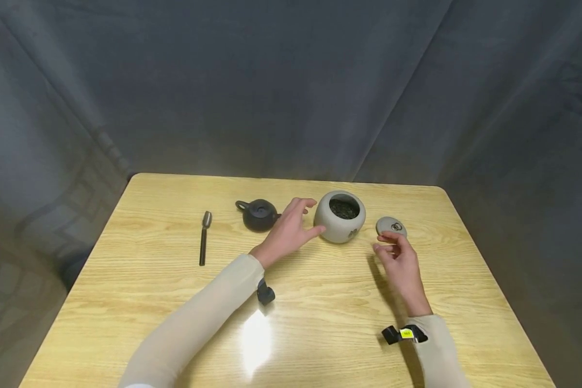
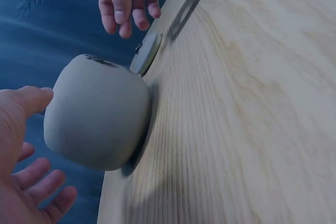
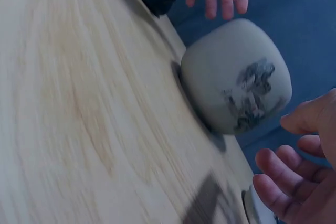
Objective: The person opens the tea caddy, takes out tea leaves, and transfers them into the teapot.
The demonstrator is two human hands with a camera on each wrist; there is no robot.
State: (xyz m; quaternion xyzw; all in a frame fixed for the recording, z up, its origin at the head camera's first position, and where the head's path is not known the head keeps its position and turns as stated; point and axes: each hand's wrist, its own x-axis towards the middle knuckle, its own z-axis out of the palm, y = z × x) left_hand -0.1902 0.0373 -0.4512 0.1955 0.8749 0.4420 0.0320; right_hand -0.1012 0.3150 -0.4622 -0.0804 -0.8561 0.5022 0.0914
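A round grey jar [image 1: 338, 225] stands upright and uncovered, with dark tea leaves [image 1: 344, 209] inside. My left hand [image 1: 291, 229] is at the jar's left side with thumb and fingers spread; in the left wrist view the thumb is close to the jar, and I cannot tell whether it touches. The jar's grey lid [image 1: 392, 226] lies flat on the table to the right. Just in front of that lid, my right hand [image 1: 401, 264] hovers with loosely bent fingers and nothing in them. A dark painted design marks the jar's side in the right wrist view.
A small dark teapot [image 1: 260, 215] sits left of the jar, its spout partly behind my left hand. Farther left lies a scoop [image 1: 203, 237] with a black handle and metal head. Behind the wooden table [image 1: 320, 318] hangs a dark grey curtain [image 1: 281, 91].
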